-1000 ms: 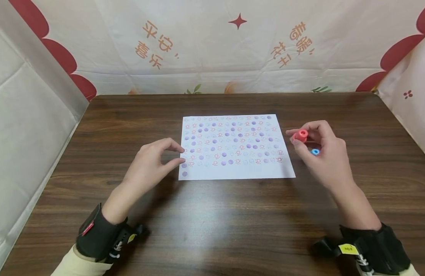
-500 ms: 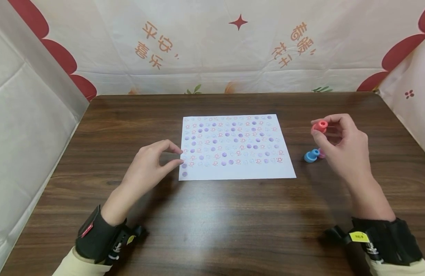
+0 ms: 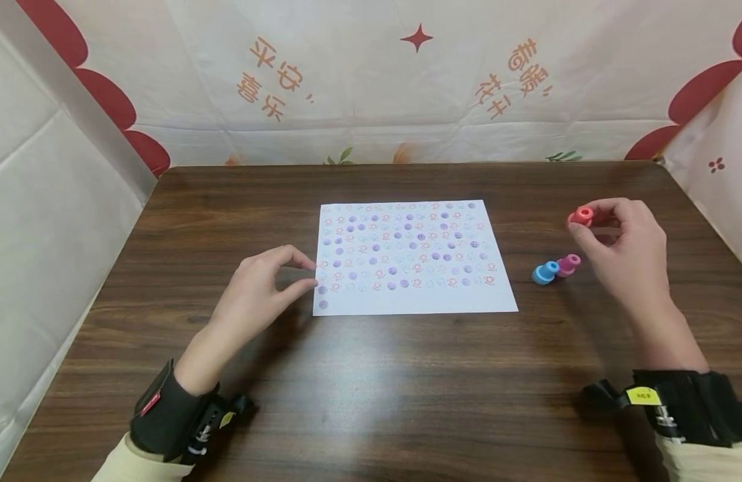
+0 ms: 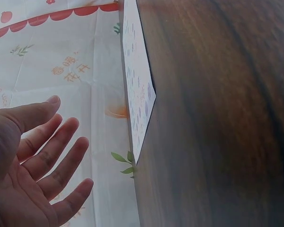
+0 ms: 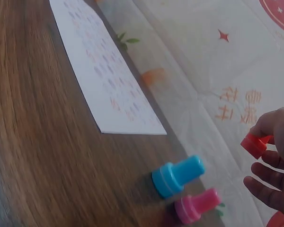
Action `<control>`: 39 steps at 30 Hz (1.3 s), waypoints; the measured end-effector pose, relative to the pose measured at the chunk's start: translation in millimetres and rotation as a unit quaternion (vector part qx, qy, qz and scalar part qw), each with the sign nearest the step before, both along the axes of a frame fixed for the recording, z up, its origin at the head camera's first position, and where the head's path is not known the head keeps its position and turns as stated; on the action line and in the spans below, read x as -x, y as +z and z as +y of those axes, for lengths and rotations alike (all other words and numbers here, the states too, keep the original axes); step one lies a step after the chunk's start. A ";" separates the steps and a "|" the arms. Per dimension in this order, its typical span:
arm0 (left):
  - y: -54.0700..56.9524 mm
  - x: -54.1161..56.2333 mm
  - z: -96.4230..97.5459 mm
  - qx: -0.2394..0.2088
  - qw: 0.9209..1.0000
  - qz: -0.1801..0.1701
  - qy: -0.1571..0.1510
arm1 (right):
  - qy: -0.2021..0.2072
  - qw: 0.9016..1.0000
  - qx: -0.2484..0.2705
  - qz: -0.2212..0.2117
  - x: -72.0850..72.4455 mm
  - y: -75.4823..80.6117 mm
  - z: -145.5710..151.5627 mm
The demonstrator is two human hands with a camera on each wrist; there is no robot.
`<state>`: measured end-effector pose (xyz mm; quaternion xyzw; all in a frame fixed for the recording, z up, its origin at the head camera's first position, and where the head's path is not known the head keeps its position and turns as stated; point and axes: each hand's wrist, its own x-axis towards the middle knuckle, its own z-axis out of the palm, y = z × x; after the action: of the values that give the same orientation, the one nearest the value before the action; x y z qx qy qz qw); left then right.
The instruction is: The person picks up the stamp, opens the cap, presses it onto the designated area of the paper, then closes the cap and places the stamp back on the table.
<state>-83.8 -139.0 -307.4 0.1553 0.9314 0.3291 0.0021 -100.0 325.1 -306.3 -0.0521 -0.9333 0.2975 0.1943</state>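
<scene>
A white sheet of paper (image 3: 419,301) covered in rows of purple, red and pale blue stamped marks lies mid-table. My left hand (image 3: 256,284) is beside its left edge, thumb and fingers apart; in the left wrist view the left hand (image 4: 40,163) has loosely spread fingers and holds nothing. My right hand (image 3: 629,244) pinches a red stamp (image 3: 581,215) between thumb and fingers, right of the sheet; the right wrist view shows the red stamp (image 5: 253,145) too. Near that hand, a blue stamp (image 3: 545,272) and a pink stamp (image 3: 569,265) stand side by side on the table.
The dark wood table (image 3: 371,388) extends around the sheet. A white printed cloth (image 3: 358,80) hangs behind its far edge, and more pale cloth (image 3: 51,201) covers the left side. Black camera straps are on both wrists.
My right hand has moved right, away from the sheet, with the red stamp still pinched. The blue and pink stamps, earlier mostly hidden behind the hand, now show fully. My left hand has barely shifted.
</scene>
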 end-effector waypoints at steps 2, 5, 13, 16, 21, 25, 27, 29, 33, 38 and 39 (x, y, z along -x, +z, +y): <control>-0.4 -0.2 -0.3 0.001 1.000 0.000 0.002 | -0.003 1.000 -0.003 -0.008 1.1 -2.6 4.8; -0.9 -0.4 -0.6 0.001 1.000 0.002 0.003 | -0.012 1.000 -0.010 -0.020 2.9 -7.3 12.6; -1.4 -0.3 -1.2 0.000 1.000 -0.002 0.004 | -0.019 0.997 -0.022 -0.071 2.2 -17.5 31.3; -1.8 -0.2 -1.7 0.000 1.000 -0.001 0.004 | -0.018 0.995 -0.029 -0.090 1.5 -19.9 36.1; -2.3 0.0 -2.0 -0.001 1.000 0.000 0.005 | -0.011 0.992 -0.028 -0.126 1.2 -23.4 40.4; -2.7 0.2 -2.3 -0.001 1.000 0.000 0.006 | -0.004 0.987 -0.029 -0.156 1.3 -26.3 43.1; -3.1 0.4 -2.6 -0.001 1.000 0.001 0.006 | 0.001 0.985 -0.035 -0.171 1.8 -27.5 44.7; -3.5 0.5 -3.0 -0.002 1.000 0.001 0.005 | 0.003 0.982 -0.046 -0.182 2.1 -28.5 45.5; -4.1 0.5 -3.9 -0.003 1.000 0.000 0.005 | 0.010 0.978 -0.059 -0.198 1.7 -31.0 46.6; -4.4 0.3 -4.6 -0.001 1.000 -0.002 0.007 | 0.015 0.977 -0.064 -0.201 0.7 -33.6 46.8; -4.4 0.2 -4.7 -0.001 1.000 -0.003 0.007 | 0.016 0.977 -0.065 -0.202 0.7 -33.8 46.7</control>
<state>-84.0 -143.7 -311.8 0.1479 0.9321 0.3305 0.0022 -100.7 371.8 -340.0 -0.0838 -0.9712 0.2229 0.0003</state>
